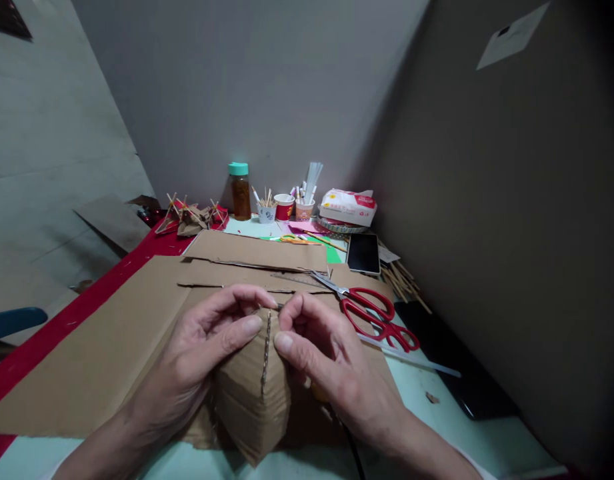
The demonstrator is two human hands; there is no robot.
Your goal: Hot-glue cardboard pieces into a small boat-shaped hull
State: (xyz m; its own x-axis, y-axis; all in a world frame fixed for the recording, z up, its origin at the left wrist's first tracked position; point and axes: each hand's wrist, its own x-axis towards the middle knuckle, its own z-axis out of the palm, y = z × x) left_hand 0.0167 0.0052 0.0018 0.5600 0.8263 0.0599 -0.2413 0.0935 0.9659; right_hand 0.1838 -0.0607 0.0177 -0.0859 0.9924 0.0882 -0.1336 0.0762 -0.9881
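Note:
Between my hands is a folded, curved cardboard piece [249, 400] with a dark seam running down its upper middle and a pointed lower end. My left hand [207, 347] grips its upper left side, thumb on the face and fingers curled over the top. On the right of the seam, my right hand [324, 360] pinches the edge between thumb and curled fingers. The fingertips of both hands nearly meet at the top of the seam. Just beyond my right hand lie red-handled scissors [374, 307], blades pointing to the upper left.
Flat cardboard sheets [111, 333] cover much of the table. Farther back stand a jar with a teal lid [241, 193], several paper cups [285, 207] and a tissue pack [347, 207]. A phone [363, 253], wooden sticks [401, 283] and a glue stick [421, 362] lie to the right.

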